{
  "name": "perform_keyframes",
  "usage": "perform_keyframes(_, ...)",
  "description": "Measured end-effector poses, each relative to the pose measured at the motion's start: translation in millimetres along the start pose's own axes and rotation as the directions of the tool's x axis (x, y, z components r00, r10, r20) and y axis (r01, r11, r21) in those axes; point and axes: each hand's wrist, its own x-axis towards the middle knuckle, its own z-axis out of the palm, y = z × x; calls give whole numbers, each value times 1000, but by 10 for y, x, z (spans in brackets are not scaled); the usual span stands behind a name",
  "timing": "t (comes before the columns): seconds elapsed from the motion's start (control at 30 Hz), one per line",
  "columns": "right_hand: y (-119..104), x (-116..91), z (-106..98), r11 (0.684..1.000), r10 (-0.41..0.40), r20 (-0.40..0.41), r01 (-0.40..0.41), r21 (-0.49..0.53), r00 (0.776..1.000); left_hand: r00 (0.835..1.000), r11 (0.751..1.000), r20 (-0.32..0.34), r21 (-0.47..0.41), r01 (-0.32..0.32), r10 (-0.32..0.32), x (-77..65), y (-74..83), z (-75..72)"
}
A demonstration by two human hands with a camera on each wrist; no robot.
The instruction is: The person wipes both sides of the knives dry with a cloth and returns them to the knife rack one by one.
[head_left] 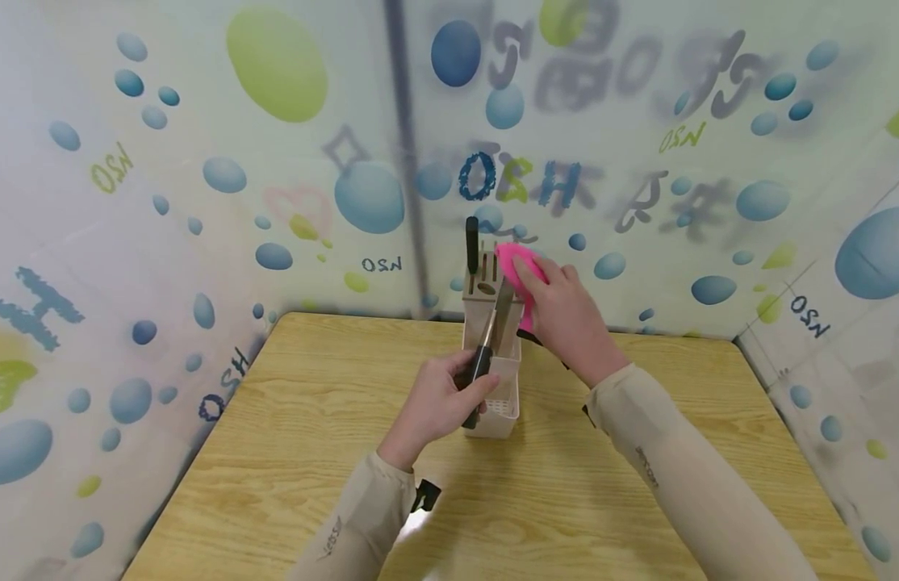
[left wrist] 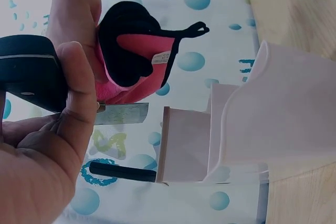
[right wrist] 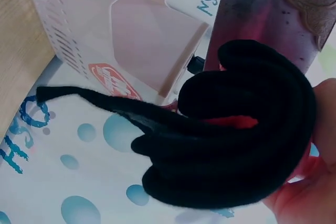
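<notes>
My left hand grips the black handle of a cleaver, its blade slanting up and away from me. A pink cloth with black edging and a small hanging loop is bunched in my right hand, pinched at the upper part of the blade. Behind the cleaver stands a pale knife holder with slots in its top. Another knife, with a black handle, is upright in one of the slots. In the right wrist view the cloth's folded black edge overlaps the lower blade.
In front of the holder's slotted block is a lower open compartment with a perforated bottom. The holder stands near the back edge of a wood-grain table. A white wall covering with blue and green dots surrounds the table.
</notes>
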Motion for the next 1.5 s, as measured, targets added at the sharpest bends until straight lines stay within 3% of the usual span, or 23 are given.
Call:
perform_keyframes(0.07, 15, 5, 8, 1000, 18, -18, -17, 17, 1000, 1000, 1000, 4, 6, 3, -3, -9, 41, 11)
perform_keyframes(0.3, 61, 9, 33, 998, 59, -49, -57, 41, 997, 1000, 1000, 22, 3, -4, 4, 30, -167, 38)
perform_keyframes(0.63, 65, -10, 75, 984, 139, 31, -142, 107, 990, 999, 998, 28, -51, -20, 21, 25, -179, 45)
perform_keyframes(1.0, 12, -108, 124, 986, 112, 21, -114, 120, 994, 999, 997, 35, -79, 15, -12, 44, -165, 35)
perform_keyframes(1.5, -135, -276, 109, 990, 95, 50, -99, 100, 994, 999, 998, 32, -54, 7, -5, 108, -143, -16)
